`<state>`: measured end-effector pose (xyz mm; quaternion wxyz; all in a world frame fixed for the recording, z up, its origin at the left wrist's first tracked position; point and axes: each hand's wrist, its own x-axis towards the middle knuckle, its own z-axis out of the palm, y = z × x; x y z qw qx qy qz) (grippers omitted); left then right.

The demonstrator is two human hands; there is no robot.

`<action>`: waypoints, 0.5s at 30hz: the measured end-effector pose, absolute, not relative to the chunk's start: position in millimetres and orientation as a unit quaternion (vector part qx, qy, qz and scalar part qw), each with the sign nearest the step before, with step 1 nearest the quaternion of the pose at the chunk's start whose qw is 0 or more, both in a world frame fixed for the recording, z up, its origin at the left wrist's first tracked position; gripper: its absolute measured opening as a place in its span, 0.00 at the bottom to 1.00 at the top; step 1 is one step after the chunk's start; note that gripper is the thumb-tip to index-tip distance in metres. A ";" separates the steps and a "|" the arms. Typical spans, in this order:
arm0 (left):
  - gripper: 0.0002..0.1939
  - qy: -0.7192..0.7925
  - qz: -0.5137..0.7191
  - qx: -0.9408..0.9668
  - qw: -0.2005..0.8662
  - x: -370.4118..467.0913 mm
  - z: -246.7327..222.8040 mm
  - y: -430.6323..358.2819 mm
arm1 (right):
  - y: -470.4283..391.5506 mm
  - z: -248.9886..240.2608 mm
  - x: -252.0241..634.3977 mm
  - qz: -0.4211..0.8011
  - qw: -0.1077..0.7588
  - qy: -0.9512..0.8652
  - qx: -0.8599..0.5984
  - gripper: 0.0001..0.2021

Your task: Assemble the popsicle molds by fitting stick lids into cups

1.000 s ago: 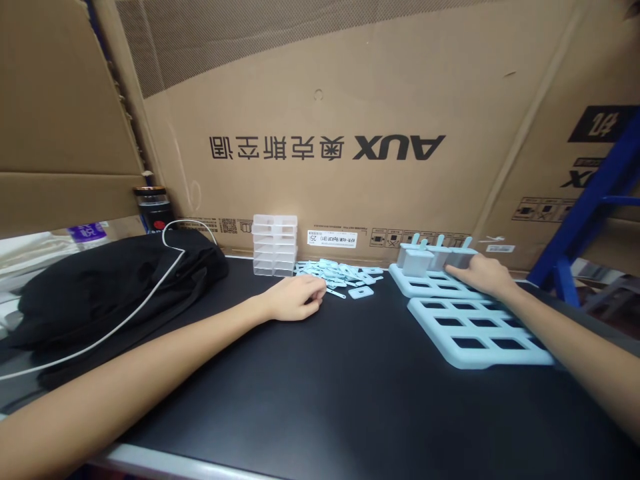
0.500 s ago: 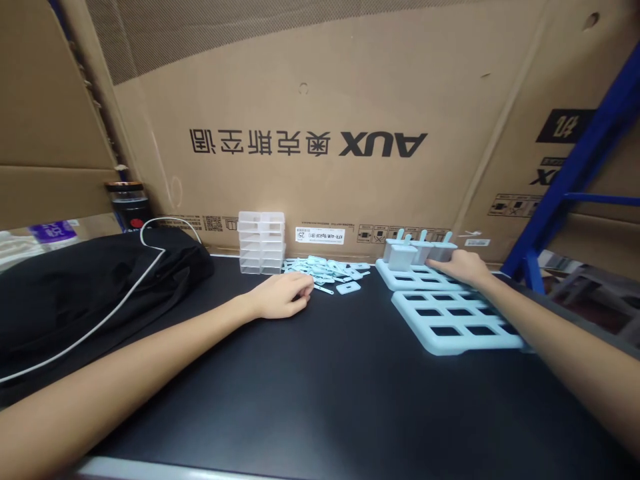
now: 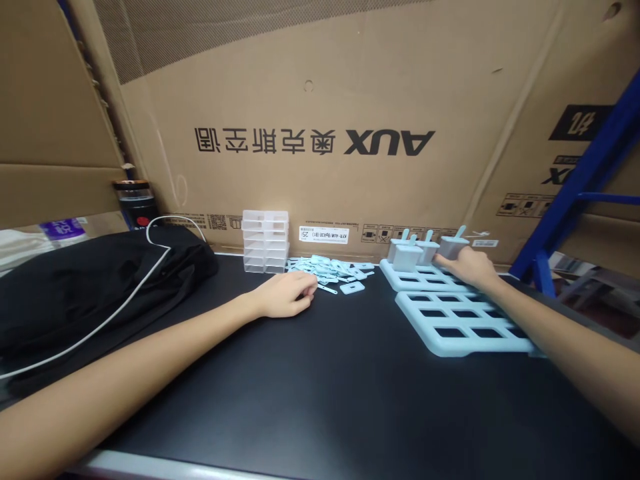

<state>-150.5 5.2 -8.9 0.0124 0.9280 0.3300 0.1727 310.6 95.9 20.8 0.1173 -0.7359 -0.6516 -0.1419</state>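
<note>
My right hand (image 3: 467, 267) is closed on a frosted popsicle mold (image 3: 451, 247) with a light blue stick handle, at the back right. That mold tilts slightly over the rear light blue tray (image 3: 393, 275). Several similar molds (image 3: 406, 257) stand upright in the tray's left part. My left hand (image 3: 286, 294) rests on the black table, fingers loosely curled and thumb apart, with nothing visible in it. Just beyond its fingers lies a pile of light blue stick pieces (image 3: 330, 268). One flat piece (image 3: 353, 287) lies separately at the pile's right.
A second light blue tray (image 3: 440, 345) with square openings lies under my right forearm. Stacked clear compartment boxes (image 3: 265, 243) stand behind my left hand. At left are black cloth (image 3: 100, 287), a white cable (image 3: 120, 305) and a bottle (image 3: 136, 205). Cardboard (image 3: 320, 180) walls the back; a blue frame (image 3: 575, 180) stands right.
My right hand has moved the popsicle mold slightly up and to the right, and it tilts more. My left hand has stayed in place. The view has shifted a little.
</note>
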 end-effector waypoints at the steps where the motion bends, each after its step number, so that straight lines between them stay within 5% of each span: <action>1: 0.04 0.330 0.173 0.928 0.012 -150.5 -8.6 5.0 | 93.8 22.4 309.9 -0.126 0.123 -0.644 -0.745 0.33; 15: 0.05 0.326 0.173 0.929 0.021 -151.7 -7.7 5.3 | 79.0 99.2 317.8 -0.106 0.202 -0.615 -0.755 0.16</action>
